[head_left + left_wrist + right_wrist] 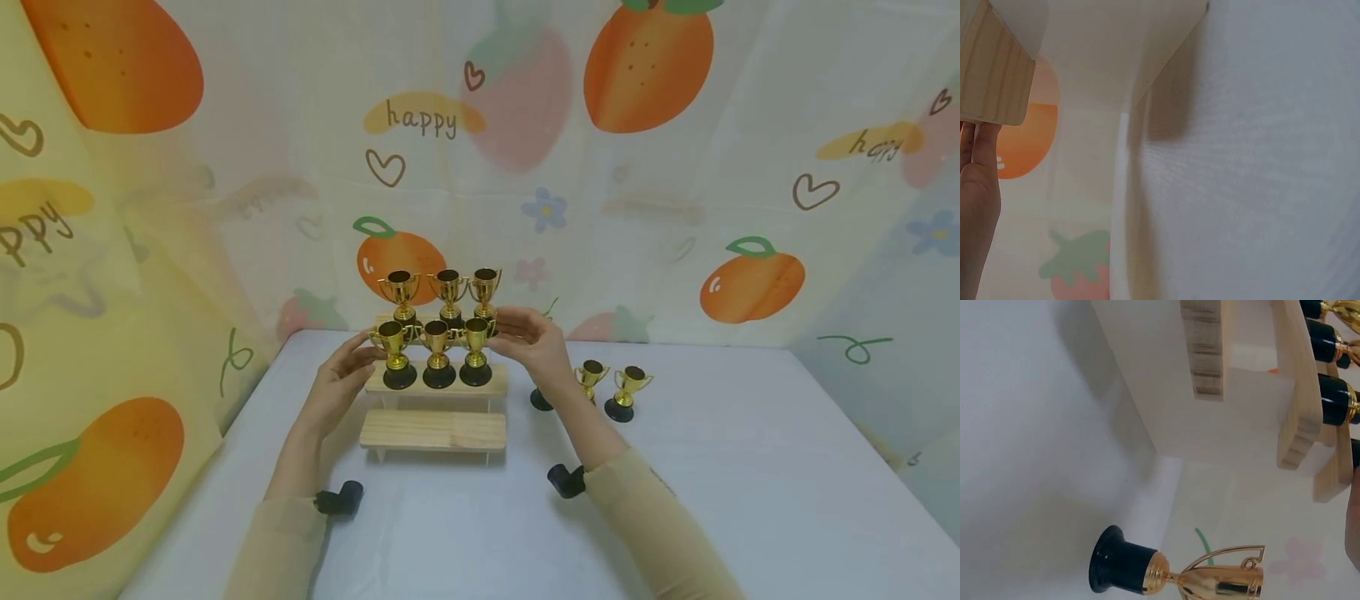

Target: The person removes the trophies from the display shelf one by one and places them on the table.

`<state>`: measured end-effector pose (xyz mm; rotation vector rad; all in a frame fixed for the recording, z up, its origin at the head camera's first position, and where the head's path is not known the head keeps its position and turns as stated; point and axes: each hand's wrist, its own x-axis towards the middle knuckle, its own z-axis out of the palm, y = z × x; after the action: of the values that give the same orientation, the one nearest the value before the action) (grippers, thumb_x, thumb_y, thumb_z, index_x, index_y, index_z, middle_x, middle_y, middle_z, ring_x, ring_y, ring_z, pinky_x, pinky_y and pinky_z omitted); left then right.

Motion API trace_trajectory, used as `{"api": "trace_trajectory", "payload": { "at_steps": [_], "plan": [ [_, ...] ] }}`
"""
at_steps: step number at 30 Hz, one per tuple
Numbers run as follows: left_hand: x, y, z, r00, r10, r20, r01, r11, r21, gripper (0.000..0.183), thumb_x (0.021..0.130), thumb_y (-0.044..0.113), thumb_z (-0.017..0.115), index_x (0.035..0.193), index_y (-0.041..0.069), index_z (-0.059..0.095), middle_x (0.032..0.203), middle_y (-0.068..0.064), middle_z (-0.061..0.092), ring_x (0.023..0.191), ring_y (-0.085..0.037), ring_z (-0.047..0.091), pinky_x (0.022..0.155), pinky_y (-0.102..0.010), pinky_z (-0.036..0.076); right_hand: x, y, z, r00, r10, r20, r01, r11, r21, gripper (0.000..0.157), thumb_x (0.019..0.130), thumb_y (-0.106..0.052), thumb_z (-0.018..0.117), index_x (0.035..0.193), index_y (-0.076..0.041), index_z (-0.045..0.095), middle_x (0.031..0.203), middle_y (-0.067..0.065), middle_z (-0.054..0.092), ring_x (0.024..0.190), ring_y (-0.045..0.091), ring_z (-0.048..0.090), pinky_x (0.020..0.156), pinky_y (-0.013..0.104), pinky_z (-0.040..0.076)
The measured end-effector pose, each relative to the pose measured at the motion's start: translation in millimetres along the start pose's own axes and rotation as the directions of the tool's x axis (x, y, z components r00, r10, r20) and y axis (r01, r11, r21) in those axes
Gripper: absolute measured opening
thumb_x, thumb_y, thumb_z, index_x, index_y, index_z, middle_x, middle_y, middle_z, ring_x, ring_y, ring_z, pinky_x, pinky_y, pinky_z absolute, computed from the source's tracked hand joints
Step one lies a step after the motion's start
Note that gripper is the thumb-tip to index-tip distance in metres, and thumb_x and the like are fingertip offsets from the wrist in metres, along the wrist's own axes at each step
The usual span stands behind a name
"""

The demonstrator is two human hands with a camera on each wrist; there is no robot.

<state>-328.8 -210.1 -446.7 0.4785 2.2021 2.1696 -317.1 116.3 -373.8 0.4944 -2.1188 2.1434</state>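
- Centrally, in the head view: three-step wooden display stand (416,427); three gold trophy cups (448,289) are set upright on the top step, three more (437,339) on the middle.
- Head view, flanks: left hand (336,385) is placed at the stand's left, fingers loosely bent, unclenched; right hand (536,343) is placed by the right-end trophies, its grasp, if any, indeterminable.
- Head view, right: further trophies (629,381) are stood on white tabletop (750,467), one mostly hidden by the forearm.
- Left wrist view: one wooden board (999,75) is touched by straight fingers (986,142).
- Right wrist view: black trophy bases (1334,400) are shown.
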Motion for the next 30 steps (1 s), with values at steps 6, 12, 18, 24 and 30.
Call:
{"api": "trace_trajectory", "payload": {
  "at_steps": [6,12,18,24,30],
  "plan": [
    [-0.2,-2.6,-0.4,1.0,0.026,0.008,-0.026,1.0,-0.001,0.055,0.102,0.008,0.051,0.152,0.026,0.037,0.115,0.02,0.062,0.117,-0.002,0.053,0.098,-0.01,0.041,2,-2,7.9,1.0,-0.015,0.003,0.015,0.999,-0.029,0.051,0.083,0.001,0.075,0.131,-0.001,0.058,0.135,0.022,0.059,0.107,0.007,0.062,0.107,0.043,0.047],
    [0.4,-5.8,-2.4,0.998,0.066,0.017,-0.066,0.998,-0.018,0.055,0.101,0.006,0.051,0.151,0.026,0.04,0.117,0.017,0.063,0.116,0.001,0.055,0.097,-0.011,0.04,4,-1,13.5,1.0,-0.004,0.01,0.004,0.999,-0.048,0.05,0.084,-0.001,0.075,0.131,-0.002,0.059,0.133,0.019,0.061,0.106,0.01,0.061,0.104,0.037,0.05],
    [0.1,-3.3,-1.3,1.0,0.027,0.01,-0.027,1.0,-0.006,0.055,0.102,0.007,0.05,0.152,0.026,0.038,0.115,0.019,0.062,0.116,0.002,0.055,0.099,-0.008,0.04,5,4,16.4,1.0,0.03,0.004,-0.03,0.997,-0.075,0.049,0.083,-0.004,0.077,0.129,-0.007,0.061,0.127,0.015,0.063,0.107,0.013,0.063,0.099,0.026,0.052],
    [0.7,-2.9,-1.8,1.0,0.011,0.013,-0.011,1.0,0.001,0.055,0.102,0.009,0.051,0.152,0.026,0.037,0.116,0.019,0.061,0.117,0.002,0.054,0.1,-0.009,0.039,5,6,18.0,0.999,0.046,-0.001,-0.046,0.994,-0.1,0.05,0.082,-0.005,0.078,0.129,-0.01,0.062,0.123,0.014,0.064,0.107,0.015,0.063,0.1,0.03,0.052],
    [0.7,-2.9,-1.7,1.0,0.008,0.004,-0.008,1.0,0.012,0.055,0.102,0.009,0.051,0.152,0.026,0.037,0.116,0.019,0.061,0.117,0.002,0.055,0.102,-0.01,0.039,6,6,19.2,0.999,0.05,0.003,-0.049,0.993,-0.105,0.049,0.083,-0.004,0.077,0.129,-0.01,0.062,0.118,0.013,0.065,0.103,0.012,0.064,0.096,0.028,0.053]
  ]
}}
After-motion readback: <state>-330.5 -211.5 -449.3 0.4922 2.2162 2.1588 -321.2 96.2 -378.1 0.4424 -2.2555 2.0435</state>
